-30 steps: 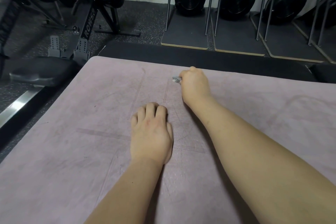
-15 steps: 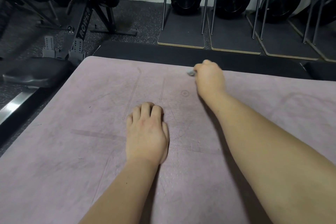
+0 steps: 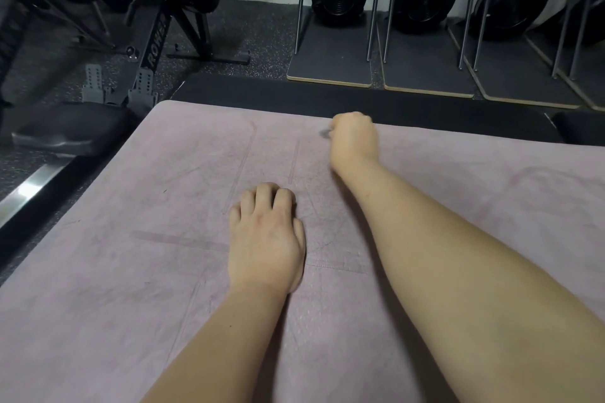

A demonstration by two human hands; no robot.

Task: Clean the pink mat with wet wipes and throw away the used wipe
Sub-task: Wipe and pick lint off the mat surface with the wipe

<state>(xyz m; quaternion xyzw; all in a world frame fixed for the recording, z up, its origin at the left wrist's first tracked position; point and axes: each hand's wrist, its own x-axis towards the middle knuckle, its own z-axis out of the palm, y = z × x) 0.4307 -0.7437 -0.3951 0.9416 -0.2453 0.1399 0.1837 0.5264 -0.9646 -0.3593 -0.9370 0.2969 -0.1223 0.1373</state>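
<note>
The pink mat point(image 3: 131, 271) lies flat on the dark gym floor and fills the lower part of the head view, with faint printed lines and scuffs. My right hand point(image 3: 353, 141) is at the mat's far edge, fingers curled round a wet wipe point(image 3: 325, 133); only a small grey bit of it peeks out at the hand's left side. My left hand point(image 3: 266, 239) presses down on the mat's middle, its fingertips bent under.
A rowing machine point(image 3: 154, 52) with its seat point(image 3: 62, 137) and rail point(image 3: 29, 193) stands left of the mat. Beyond the far edge lies a black mat strip point(image 3: 327, 98). Several upright rowers on boards point(image 3: 330, 56) line the wall.
My right hand swept the wipe to the right along the mat's far edge, then came back a little to the left. My left hand stayed pressed in place.
</note>
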